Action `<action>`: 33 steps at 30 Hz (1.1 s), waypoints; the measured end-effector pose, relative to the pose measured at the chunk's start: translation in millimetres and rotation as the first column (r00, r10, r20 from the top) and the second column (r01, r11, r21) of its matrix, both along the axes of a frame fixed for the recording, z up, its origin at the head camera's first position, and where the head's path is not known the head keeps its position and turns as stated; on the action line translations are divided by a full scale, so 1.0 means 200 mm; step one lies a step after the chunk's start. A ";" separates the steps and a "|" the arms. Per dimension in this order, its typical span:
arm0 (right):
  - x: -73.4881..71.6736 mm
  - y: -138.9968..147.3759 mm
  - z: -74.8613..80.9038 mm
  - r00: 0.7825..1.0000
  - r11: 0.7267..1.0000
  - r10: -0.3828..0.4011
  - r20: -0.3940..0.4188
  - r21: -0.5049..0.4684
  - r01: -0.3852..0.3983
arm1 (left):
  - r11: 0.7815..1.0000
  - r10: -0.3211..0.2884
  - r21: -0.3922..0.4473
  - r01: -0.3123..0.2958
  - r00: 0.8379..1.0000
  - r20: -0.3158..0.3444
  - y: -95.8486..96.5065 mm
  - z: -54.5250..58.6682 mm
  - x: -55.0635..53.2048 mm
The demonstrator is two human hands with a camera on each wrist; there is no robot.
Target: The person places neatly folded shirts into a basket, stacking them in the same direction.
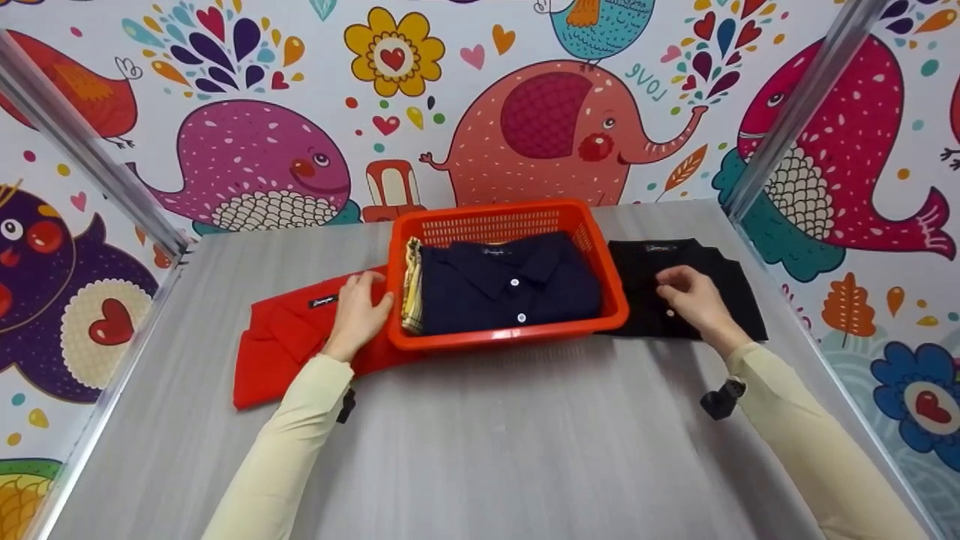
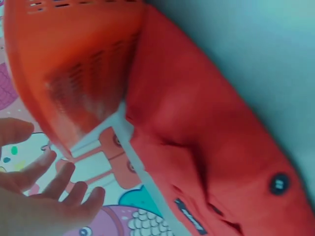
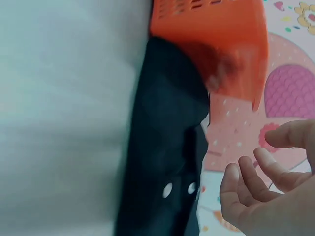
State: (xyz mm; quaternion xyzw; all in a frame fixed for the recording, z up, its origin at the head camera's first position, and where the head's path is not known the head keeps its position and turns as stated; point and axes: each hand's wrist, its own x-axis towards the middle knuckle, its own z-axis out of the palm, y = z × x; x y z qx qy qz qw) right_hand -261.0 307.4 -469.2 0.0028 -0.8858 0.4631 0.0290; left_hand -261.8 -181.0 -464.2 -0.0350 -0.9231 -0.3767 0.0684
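Note:
An orange-red plastic basket (image 1: 510, 339) holds a folded navy polo shirt (image 1: 480, 292), with yellow checked cloth (image 1: 412, 289) standing along its left wall. To the left, a folded red polo shirt (image 1: 274, 352) lies partly under the basket. My left hand (image 1: 358, 315) hovers above that red shirt by the basket's left rim, fingers (image 2: 59, 179) spread and holding nothing. On the right lies a folded black polo shirt (image 1: 720, 292) with white buttons, one end hidden by the basket. Over it is my right hand (image 1: 694, 300), its fingers (image 3: 251, 177) loosely bent around nothing.
The grey wood-grain table (image 1: 495, 435) runs back to a wall (image 1: 420, 135) printed with cartoon animals. Metal posts (image 1: 802, 105) frame the corners at both sides. A small black device (image 1: 724, 397) sits on the right wrist.

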 end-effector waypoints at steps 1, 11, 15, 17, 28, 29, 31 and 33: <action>0.01 0.02 -0.01 1.000 1.000 -0.003 0.007 0.003 0.003 | 1.000 0.002 0.004 -0.002 1.000 0.005 -0.01 -0.01 0.01; 0.07 0.16 -0.07 0.998 0.999 -0.022 0.065 0.044 0.019 | 1.000 0.003 0.014 -0.004 1.000 0.020 -0.11 -0.10 0.08; 0.08 0.23 -0.10 0.996 0.991 -0.080 0.047 0.114 0.074 | 1.000 0.005 -0.003 -0.005 1.000 0.023 -0.15 -0.16 0.13; 0.09 0.27 -0.12 0.993 0.984 -0.114 0.025 0.137 0.110 | 1.000 -0.009 -0.008 0.009 1.000 0.016 -0.16 -0.18 0.15; 0.09 0.49 -0.20 0.979 0.946 -0.202 -0.007 0.257 0.197 | 0.981 -0.159 -0.117 0.154 0.987 -0.037 -0.14 -0.26 0.29; 0.09 0.50 -0.21 0.978 0.944 -0.208 -0.001 0.263 0.201 | 0.977 -0.172 -0.135 0.166 0.985 -0.034 -0.13 -0.26 0.30; 0.09 0.51 -0.21 0.974 0.938 -0.225 0.012 0.274 0.213 | 0.968 -0.198 -0.166 0.189 0.979 -0.039 -0.11 -0.26 0.31; 0.09 0.52 -0.22 0.967 0.928 -0.253 0.017 0.287 0.237 | 0.960 -0.224 -0.181 0.213 0.974 -0.039 -0.09 -0.27 0.32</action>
